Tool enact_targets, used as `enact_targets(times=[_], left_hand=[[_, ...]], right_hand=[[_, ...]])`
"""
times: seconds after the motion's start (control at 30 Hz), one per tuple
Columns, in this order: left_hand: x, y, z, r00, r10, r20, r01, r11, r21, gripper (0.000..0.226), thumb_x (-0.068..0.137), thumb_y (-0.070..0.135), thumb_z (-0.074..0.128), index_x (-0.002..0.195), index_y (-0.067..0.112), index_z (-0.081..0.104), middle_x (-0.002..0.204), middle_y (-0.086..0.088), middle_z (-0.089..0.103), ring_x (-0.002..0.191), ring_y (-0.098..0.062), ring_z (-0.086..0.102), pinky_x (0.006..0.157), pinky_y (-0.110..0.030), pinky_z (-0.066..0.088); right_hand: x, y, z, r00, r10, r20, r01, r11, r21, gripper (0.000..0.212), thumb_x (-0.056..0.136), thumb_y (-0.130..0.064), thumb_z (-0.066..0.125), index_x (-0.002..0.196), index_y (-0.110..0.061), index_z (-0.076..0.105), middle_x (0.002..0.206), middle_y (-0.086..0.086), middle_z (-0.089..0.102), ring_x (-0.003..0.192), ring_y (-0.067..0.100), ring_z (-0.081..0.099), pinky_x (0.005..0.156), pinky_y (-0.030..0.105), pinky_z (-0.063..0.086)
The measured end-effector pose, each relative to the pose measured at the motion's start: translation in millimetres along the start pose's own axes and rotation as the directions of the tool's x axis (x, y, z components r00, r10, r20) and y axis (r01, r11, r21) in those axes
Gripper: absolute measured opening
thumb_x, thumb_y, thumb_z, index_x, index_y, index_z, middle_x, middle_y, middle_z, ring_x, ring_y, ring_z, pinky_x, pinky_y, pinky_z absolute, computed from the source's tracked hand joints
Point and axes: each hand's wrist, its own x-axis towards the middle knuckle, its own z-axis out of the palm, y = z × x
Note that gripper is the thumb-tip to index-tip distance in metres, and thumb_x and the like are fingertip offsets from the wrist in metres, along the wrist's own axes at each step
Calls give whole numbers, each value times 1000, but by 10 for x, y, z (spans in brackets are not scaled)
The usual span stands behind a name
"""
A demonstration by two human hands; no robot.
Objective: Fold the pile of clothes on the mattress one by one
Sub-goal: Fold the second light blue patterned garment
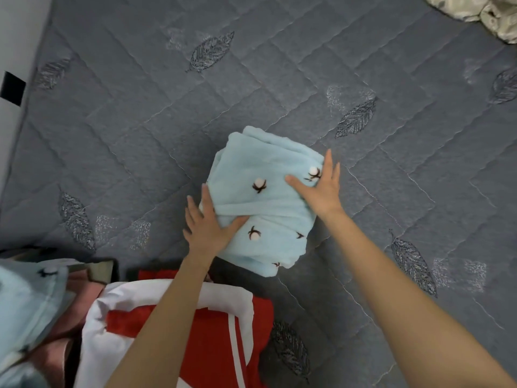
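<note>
fold chk | light-blue fleece garment (260,203) folded, frame ctr on grey mattress (140,121) | L hand (208,228) + R hand (321,186) flat, fingers straight, pressing its sides, apart | risk: thick fleece springs open on release; unfolded pile (179,329) lwr left may snag it

a pale grey-white surface (16,29) runs down the left edge of the frame, beside the mattress (140,121). a small black rectangular patch (11,88) sits on it. in the upper right corner lies a crumpled cream fabric (475,8) with a sheen.
</note>
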Motion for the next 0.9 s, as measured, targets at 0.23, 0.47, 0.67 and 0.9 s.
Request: enact_targets(times=[0.23, 0.47, 0.67, 0.9], left_hand=[[106, -23, -182, 992, -6, 128, 81, 805, -588, 101, 60, 46, 83, 145, 33, 28, 137, 9, 47, 119, -10, 53, 105, -45, 44], [-48, 309, -142, 945, 295, 143, -129, 736, -665, 45, 71, 32, 81, 114, 27, 67, 109, 5, 72, 102, -12, 68, 77, -24, 57], [-219, 803, 184, 870, 440, 222, -267, 800, -537, 45, 70, 37, 84, 111, 44, 66, 110, 13, 70, 102, -3, 65, 82, -18, 54], [-394, 1125, 507, 855, 450, 258, -374, 879, -297, 73, 57, 54, 88, 118, 37, 53, 113, 21, 59, 107, -4, 57, 86, -21, 44]], right_hand=[[-139, 231, -22, 983, 120, 137, -179, 764, 620, 80, 72, -23, 84, 135, -24, 35, 127, -3, 60, 106, 9, 64, 79, 25, 57], [-455, 351, -484, 979, -1, 204, -136, 746, 652, 65, 76, -14, 79, 132, -22, 48, 123, -2, 67, 112, 17, 64, 92, 38, 54], [-792, 859, -1136, 952, 127, 277, -282, 709, 646, 67, 68, -24, 80, 130, -25, 55, 122, -2, 68, 111, 19, 65, 92, 44, 53], [-1184, 1443, -1389, 881, 176, 439, -438, 652, 619, 69, 67, -25, 85, 130, -19, 57, 125, 1, 66, 115, 20, 63, 84, 39, 57]])
